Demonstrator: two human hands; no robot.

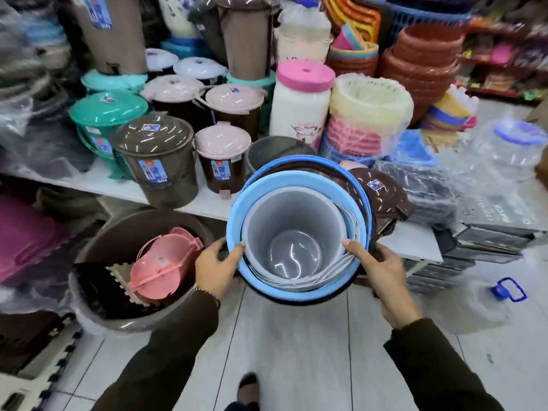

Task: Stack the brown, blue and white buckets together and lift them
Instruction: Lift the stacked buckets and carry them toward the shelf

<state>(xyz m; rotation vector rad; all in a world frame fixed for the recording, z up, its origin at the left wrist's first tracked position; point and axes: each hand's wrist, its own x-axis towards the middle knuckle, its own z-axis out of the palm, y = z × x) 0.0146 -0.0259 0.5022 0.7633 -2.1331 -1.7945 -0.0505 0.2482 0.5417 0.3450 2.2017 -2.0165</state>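
Three buckets are nested one inside another and held in the air in front of me, above the tiled floor. The white bucket [292, 229] sits innermost, inside the blue bucket [299, 180]. Only the dark rim of the brown bucket [369, 200] shows around them. My left hand [218, 266] grips the stack's left rim, thumb over the blue edge. On the right rim my right hand [378, 269] holds on, thumb hooked over the white edge.
A white shelf [207, 207] ahead carries several lidded bins, among them a brown bin [158, 160]. A brown lid [379, 192] lies just behind the stack. A large tub [98, 317] with a pink bucket [161, 266] stands on the floor at left. Wrapped goods crowd the right.
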